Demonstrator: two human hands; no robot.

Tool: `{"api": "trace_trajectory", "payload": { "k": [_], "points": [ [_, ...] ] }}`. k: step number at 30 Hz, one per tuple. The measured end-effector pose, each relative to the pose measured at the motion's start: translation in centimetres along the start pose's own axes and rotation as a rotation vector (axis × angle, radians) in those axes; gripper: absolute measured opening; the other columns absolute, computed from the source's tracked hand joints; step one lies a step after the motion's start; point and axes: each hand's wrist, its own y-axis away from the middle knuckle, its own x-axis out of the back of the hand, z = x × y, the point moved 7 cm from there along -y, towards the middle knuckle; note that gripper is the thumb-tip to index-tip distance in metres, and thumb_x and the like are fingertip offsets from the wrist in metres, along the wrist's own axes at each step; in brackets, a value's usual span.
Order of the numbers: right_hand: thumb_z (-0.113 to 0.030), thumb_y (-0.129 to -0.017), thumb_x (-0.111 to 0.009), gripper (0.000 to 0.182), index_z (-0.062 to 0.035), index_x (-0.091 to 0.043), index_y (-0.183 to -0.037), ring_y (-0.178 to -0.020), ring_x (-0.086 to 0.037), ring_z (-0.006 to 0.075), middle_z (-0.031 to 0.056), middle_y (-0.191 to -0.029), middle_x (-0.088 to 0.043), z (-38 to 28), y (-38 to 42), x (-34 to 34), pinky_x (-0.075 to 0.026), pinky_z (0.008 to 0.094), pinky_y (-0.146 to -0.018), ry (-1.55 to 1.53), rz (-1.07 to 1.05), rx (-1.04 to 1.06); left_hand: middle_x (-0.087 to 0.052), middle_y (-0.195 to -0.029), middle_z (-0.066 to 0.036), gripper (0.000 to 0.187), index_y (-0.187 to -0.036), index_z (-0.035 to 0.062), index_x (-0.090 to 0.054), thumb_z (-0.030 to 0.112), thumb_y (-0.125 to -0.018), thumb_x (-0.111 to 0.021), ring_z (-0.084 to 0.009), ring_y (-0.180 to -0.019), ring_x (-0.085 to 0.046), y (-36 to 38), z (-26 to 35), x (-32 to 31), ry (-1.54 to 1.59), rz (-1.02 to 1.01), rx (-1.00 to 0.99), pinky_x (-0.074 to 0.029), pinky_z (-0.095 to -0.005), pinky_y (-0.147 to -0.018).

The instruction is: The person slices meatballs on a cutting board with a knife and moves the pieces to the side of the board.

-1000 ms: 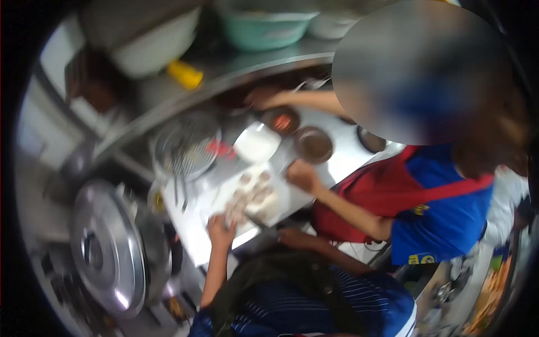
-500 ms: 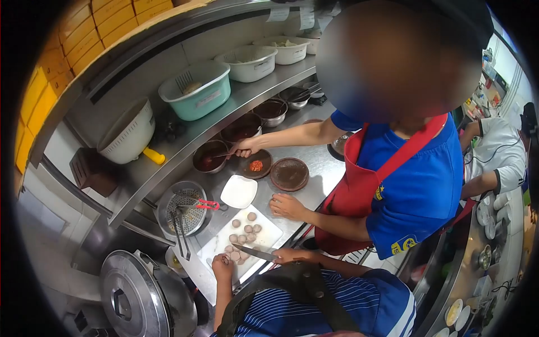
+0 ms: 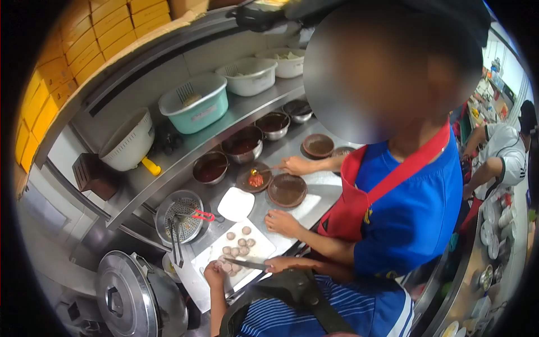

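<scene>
No readable text anywhere. The teal basket (image 3: 197,105) on the shelf carries a pale label, too blurred to read. Left of that basket, the stacked yellow boxes (image 3: 62,59) show no legible print.

Co-worker's arm (image 3: 314,238) beside crowded board (image 3: 264,247)

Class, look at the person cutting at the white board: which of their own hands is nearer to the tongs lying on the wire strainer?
Left. The left hand presses meatballs at the cutting board's near-left edge, just below the tongs. The right hand grips the knife, farther right.
</scene>
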Motion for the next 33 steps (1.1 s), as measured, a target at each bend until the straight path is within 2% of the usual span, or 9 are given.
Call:
{"api": "trace_trajectory", "payload": {
  "k": [3,13,15,17,18,23,25,29,33],
  "points": [
    [-0.029,-0.084,-0.055,0.029,-0.0003,-0.052,-0.09,-0.076,-0.059,0.0336,0.0205,-0.076,-0.058,0.9,-0.4,1.8,-0.043,0.0407,-0.067,0.041,-0.013,0.003,-0.057,-0.064,-0.014,0.021,-0.087,-0.0005,-0.062,-0.004,-0.068,-0.054,-0.0221,-0.053,-0.054,-0.1,0.2,-0.6,0.031,0.021,0.054,-0.044,-0.0305,-0.053],
    [-0.026,-0.084,-0.053,0.027,-0.0003,-0.053,-0.092,-0.078,-0.059,0.0342,0.0215,-0.08,-0.059,1.5,-0.2,-3.2,-0.043,0.0409,-0.069,-0.034,-0.024,-0.014,-0.061,-0.065,-0.013,0.028,-0.092,-0.0002,-0.065,0.004,-0.064,-0.065,-0.0235,-0.055,-0.057,0.9,2.5,1.8,-0.063,0.15,0.054,-0.048,-0.0321,-0.056],
    [-0.025,-0.084,-0.053,0.026,-0.0003,-0.053,-0.092,-0.079,-0.059,0.0344,0.0217,-0.08,-0.059,1.5,-0.3,-3.6,-0.043,0.0409,-0.069,-0.035,-0.029,-0.017,-0.061,-0.077,-0.014,0.034,-0.096,0.0005,-0.063,0.009,-0.064,-0.069,-0.0263,-0.064,-0.059,1.5,3.0,3.0,-0.056,0.125,0.171,-0.05,-0.0344,-0.064],
    [-0.025,-0.085,-0.053,0.026,-0.0003,-0.053,-0.093,-0.078,-0.059,0.0348,0.0222,-0.08,-0.059,-0.2,0.4,-2.9,-0.044,0.041,-0.069,-0.027,-0.049,-0.046,-0.058,-0.094,-0.018,0.041,-0.102,-0.001,-0.06,0.011,-0.064,-0.07,-0.0301,-0.08,-0.059,2.3,3.4,4.4,-0.057,0.206,0.101,-0.048,-0.0376,-0.073],
    [-0.024,-0.085,-0.052,0.025,-0.0002,-0.052,-0.093,-0.077,-0.059,0.0351,0.0225,-0.08,-0.058,-2.2,1.2,-1.8,-0.044,0.0411,-0.068,-0.02,-0.065,-0.072,-0.053,-0.101,-0.021,0.049,-0.107,-0.003,-0.055,0.013,-0.064,-0.071,-0.0328,-0.089,-0.055,2.8,2.0,4.3,-0.074,0.151,0.208,-0.047,-0.0389,-0.078],
    [-0.022,-0.085,-0.051,0.023,-0.001,-0.053,-0.094,-0.081,-0.059,0.036,0.0226,-0.085,-0.059,-2.4,1.8,-2.5,-0.044,0.0413,-0.07,-0.117,-0.049,-0.122,-0.053,-0.094,-0.021,0.053,-0.109,-0.0043,-0.052,0.011,-0.061,-0.071,-0.0325,-0.085,-0.056,5.2,-1.6,2.4,-0.218,0.02,0.341,-0.048,-0.0378,-0.075],
    [-0.023,-0.086,-0.051,0.024,-0.0009,-0.052,-0.094,-0.08,-0.059,0.0352,0.022,-0.082,-0.058,-3.4,2.0,-2.4,-0.044,0.0415,-0.069,-0.077,-0.056,-0.161,-0.054,-0.093,-0.02,0.05,-0.106,-0.0049,-0.054,0.009,-0.061,-0.07,-0.0311,-0.081,-0.058,4.9,-1.9,0.9,0.015,-0.061,0.356,-0.048,-0.0374,-0.072],
    [-0.025,-0.086,-0.052,0.026,-0.0002,-0.052,-0.092,-0.078,-0.059,0.0345,0.0212,-0.079,-0.058,-3.8,1.9,-2.2,-0.044,0.0422,-0.067,-0.063,-0.035,-0.167,-0.062,-0.082,-0.016,0.041,-0.099,-0.0025,-0.058,0.007,-0.062,-0.071,-0.028,-0.073,-0.061,4.2,-2.6,-1.5,0.134,-0.103,0.346,-0.049,-0.0371,-0.067],
    [-0.028,-0.086,-0.054,0.029,0.0,-0.051,-0.092,-0.074,-0.058,0.0333,0.0213,-0.079,-0.057,-3.5,2.3,-1.4,-0.044,0.0405,-0.064,-0.084,0.008,-0.232,-0.063,-0.084,-0.019,0.039,-0.1,-0.0049,-0.059,0.013,-0.067,-0.069,-0.0289,-0.074,-0.062,3.1,1.3,2.0,-0.129,-0.07,0.303,-0.05,-0.035,-0.066]
  ]
}}
